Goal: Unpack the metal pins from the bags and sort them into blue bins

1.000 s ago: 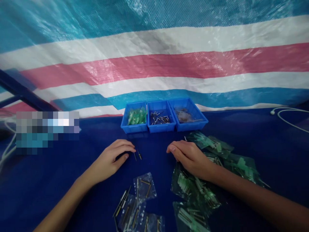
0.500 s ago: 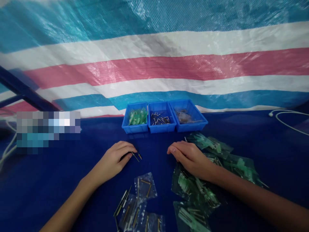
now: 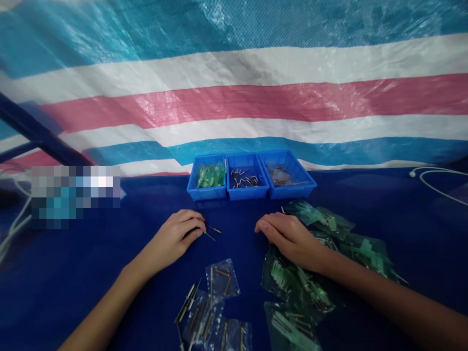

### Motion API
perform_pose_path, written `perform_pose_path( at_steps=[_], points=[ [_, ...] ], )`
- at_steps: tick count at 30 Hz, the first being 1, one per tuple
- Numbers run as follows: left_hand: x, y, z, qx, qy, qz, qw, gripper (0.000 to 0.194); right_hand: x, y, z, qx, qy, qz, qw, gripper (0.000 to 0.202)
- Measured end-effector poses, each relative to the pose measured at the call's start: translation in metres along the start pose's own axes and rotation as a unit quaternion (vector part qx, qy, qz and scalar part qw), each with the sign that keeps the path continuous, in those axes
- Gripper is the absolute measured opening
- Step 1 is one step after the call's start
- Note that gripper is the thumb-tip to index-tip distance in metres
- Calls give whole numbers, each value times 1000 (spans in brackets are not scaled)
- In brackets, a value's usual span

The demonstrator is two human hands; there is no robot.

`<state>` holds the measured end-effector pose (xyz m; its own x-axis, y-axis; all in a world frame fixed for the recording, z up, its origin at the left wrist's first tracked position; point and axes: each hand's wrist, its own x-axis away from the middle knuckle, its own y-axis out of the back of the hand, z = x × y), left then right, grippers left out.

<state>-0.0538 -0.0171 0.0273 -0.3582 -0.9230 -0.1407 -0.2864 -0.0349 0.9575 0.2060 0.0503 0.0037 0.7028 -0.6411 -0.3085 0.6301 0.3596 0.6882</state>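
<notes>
My left hand (image 3: 184, 232) rests on the blue table with thumb and fingers pinched together on a thin metal rivet (image 3: 209, 236), whose shaft sticks out past the fingertips. A second rivet (image 3: 215, 229) lies just beyond them, close to the index finger; whether it is held too, I cannot tell. Opposite, my right hand (image 3: 283, 235) is curled closed on the table. Its fingertips are tucked under, so anything inside is hidden. Beneath and beside the right wrist lie clear bags of green plastic plugs and metal pieces (image 3: 280, 275).
At the back stand three blue bins: green plugs (image 3: 211, 175) in the left, loose metal rivets (image 3: 245, 180) in the middle, clear bags (image 3: 281, 175) in the right. Small bags with brass-coloured pieces (image 3: 223, 279) and loose rivets (image 3: 186, 302) lie in front. A white cable (image 3: 435, 170) lies far right.
The rivets at my left fingertips have turned: the further one now points more to the right. My left hand has shifted slightly; the right hand stays in place.
</notes>
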Motion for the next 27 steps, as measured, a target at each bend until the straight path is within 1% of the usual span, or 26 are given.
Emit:
perform_pose_path(
  at_steps=[4,9,13,15,17,19,21,22,24,27],
  points=[
    [-1,1,-3,-2,0,14,1000,21,0,0,1,-3,3,-1,1000,41],
    [1,1,-3,-1,22,28,999,21,0,1,1,-2,4,1,1000,41],
    [3,4,-3,11,19,37,999,18,0,1,1,4,3,0,1000,41],
    [0,6,-12,20,17,19,999,17,-1,1,3,8,6,0,1000,41],
    [-9,6,-27,18,18,-33,999,15,0,1,4,-3,18,6,1000,38],
    [-23,2,-45,7,-25,-53,998,16,0,1,4,-30,18,6,999,36],
    [-39,-4,-59,1,-78,-69,995,16,0,2,4,-63,-4,-3,998,37],
    [-47,-8,-64,4,-90,-85,992,17,0,2,4,-72,-18,-9,997,38],
    [-58,-16,-70,28,-99,-100,990,16,-1,2,4,-75,-33,-14,997,38],
    [-63,-24,-71,47,-104,-115,987,16,-3,2,4,-65,-30,-10,997,35]
  ],
)
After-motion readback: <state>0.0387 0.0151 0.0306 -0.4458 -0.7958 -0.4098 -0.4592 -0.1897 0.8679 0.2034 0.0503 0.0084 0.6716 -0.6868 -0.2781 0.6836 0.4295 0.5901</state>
